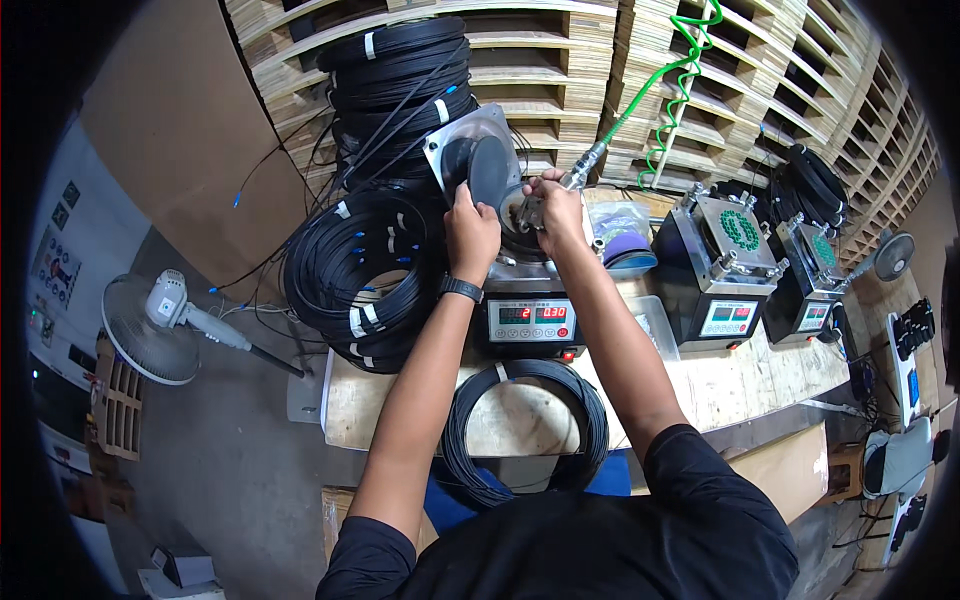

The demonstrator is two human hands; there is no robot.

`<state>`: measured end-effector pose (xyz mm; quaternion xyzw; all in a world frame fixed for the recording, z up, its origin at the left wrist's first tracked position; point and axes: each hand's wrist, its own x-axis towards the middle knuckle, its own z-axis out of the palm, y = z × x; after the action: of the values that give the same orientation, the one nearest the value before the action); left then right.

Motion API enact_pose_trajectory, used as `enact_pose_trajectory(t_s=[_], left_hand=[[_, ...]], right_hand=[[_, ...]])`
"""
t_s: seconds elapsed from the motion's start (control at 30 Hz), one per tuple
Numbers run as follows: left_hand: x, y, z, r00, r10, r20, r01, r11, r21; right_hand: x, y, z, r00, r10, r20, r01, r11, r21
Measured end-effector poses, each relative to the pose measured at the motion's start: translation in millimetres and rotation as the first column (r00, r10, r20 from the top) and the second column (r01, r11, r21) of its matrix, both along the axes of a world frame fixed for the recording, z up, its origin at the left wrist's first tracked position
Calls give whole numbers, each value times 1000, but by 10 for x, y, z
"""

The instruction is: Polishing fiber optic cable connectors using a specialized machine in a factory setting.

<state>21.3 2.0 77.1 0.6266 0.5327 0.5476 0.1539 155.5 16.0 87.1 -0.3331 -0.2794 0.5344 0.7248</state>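
My left hand [473, 232] is closed on the edge of a dark round disc [489, 170], held tilted up beside a square metal plate [485, 122]. A metal air gun [582, 168] is gripped in my right hand [560, 210], its lower end over the round top of a polishing machine. A green coiled hose [650, 82] runs up from the gun. Below my hands sits the machine's control panel [531, 321] with lit red digits. My fingers partly hide the machine's top. Nearest my body, a coil of black cable [460, 420] lies at the table's front edge.
Large stacks of black cable coils [385, 110] stand left of the machine. Two similar machines [722, 265] with green-dotted tops are to the right, beside purple and blue discs [630, 252]. Wooden pallets [520, 60] rise behind. A fan [160, 320] stands at left.
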Motion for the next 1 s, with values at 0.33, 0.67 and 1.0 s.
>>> enact_pose_trajectory(t_s=[0.33, 0.67, 1.0], left_hand=[[7, 25, 31, 996, 60, -61, -67, 990, -124], [2, 55, -23, 998, 41, -52, -47, 992, -120], [48, 91, -47, 997, 44, -63, -52, 991, -120]], right_hand=[[268, 157, -170, 830, -531, 172, 515, 847, 129], [265, 41, -193, 784, -558, 272, 553, 827, 101], [364, 183, -59, 1000, -3, -27, 3, 1000, -10]])
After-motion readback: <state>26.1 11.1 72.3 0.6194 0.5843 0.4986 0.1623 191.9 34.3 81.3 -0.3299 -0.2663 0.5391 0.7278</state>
